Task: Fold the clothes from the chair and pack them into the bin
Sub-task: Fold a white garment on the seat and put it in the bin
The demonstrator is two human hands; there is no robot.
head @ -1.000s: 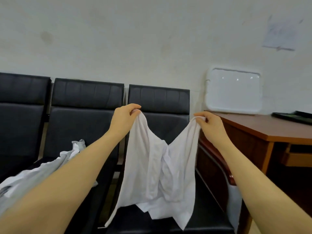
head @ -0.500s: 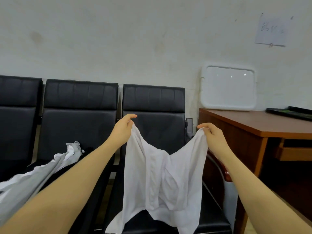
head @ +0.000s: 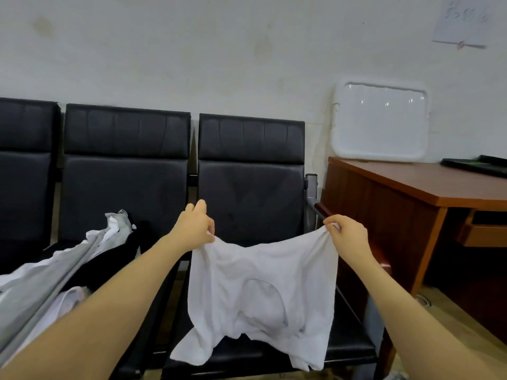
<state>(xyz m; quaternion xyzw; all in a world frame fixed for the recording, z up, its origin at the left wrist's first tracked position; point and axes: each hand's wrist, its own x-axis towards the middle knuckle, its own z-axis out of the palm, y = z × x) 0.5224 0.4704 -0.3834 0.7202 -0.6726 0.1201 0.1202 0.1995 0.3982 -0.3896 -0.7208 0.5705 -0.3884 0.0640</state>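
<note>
Since the earlier frame both hands have dropped lower and the white cotton T-shirt (head: 260, 294) now spreads wider, collar down, its lower part lying on the right black padded chair seat (head: 348, 344). I see left hand (head: 195, 225) and right hand (head: 346, 235) each pinching a hem corner. Grey, white and black clothes pile (head: 68, 264) lies on the neighbouring seat. Brown wooden tabletop (head: 428, 182) stands right.

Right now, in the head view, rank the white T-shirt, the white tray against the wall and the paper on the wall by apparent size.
1. white T-shirt, though it is nearest the camera
2. white tray
3. paper, partly cut off by the frame edge
</note>
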